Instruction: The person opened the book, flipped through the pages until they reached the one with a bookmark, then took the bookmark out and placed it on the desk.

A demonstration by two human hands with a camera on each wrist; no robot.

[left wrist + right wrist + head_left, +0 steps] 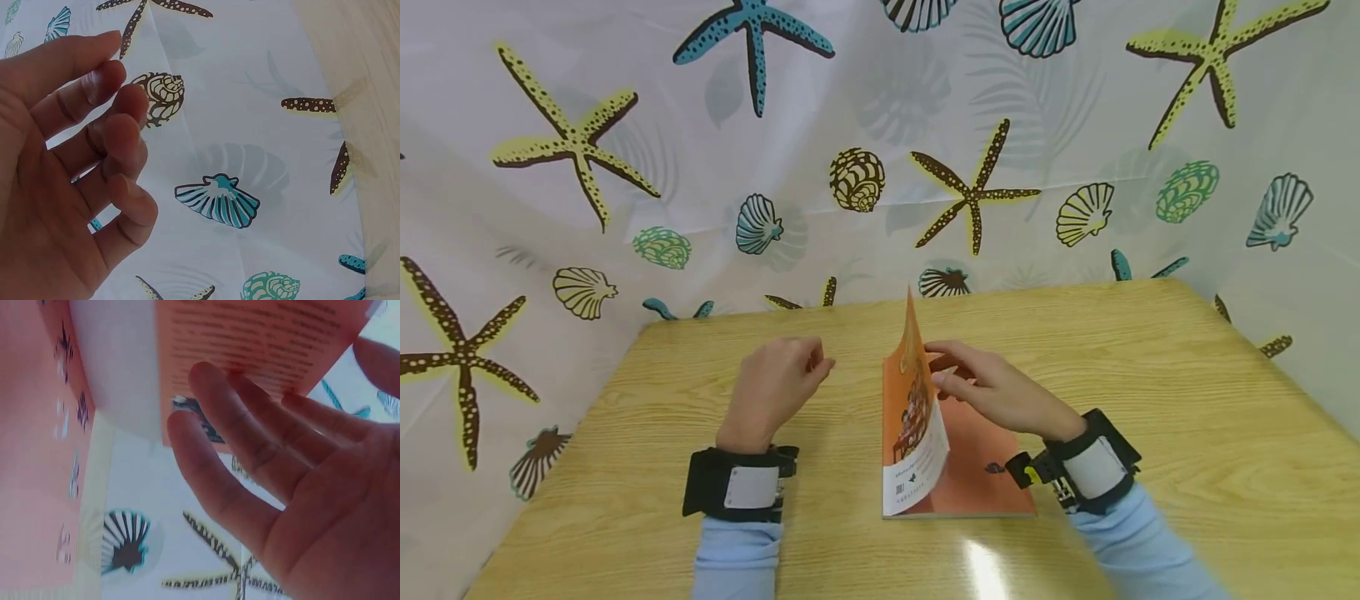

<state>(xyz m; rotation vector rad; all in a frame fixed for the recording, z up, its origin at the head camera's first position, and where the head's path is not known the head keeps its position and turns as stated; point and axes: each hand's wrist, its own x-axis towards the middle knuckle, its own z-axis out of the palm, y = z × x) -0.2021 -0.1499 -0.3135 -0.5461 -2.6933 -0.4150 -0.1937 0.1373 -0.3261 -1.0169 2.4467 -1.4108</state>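
An orange book [988,479] lies on the table, its cover [912,408] raised at the left and bending upright. That cover shows a picture of figures and a white lower band with a barcode. My right hand [992,387] is at the right side of the raised cover. In the right wrist view, the extended fingers [240,444] of that hand lie against a printed inner flap [250,337], the thumb apart from them. My left hand [775,387] hovers left of the book, holding nothing. Its fingers [106,125] are loosely curled in the left wrist view.
The wooden table [1187,400] extends on both sides of the book. A white cloth [820,100] printed with starfish and shells hangs behind the table and along its sides. Each wrist wears a black strap [1093,462] with a camera.
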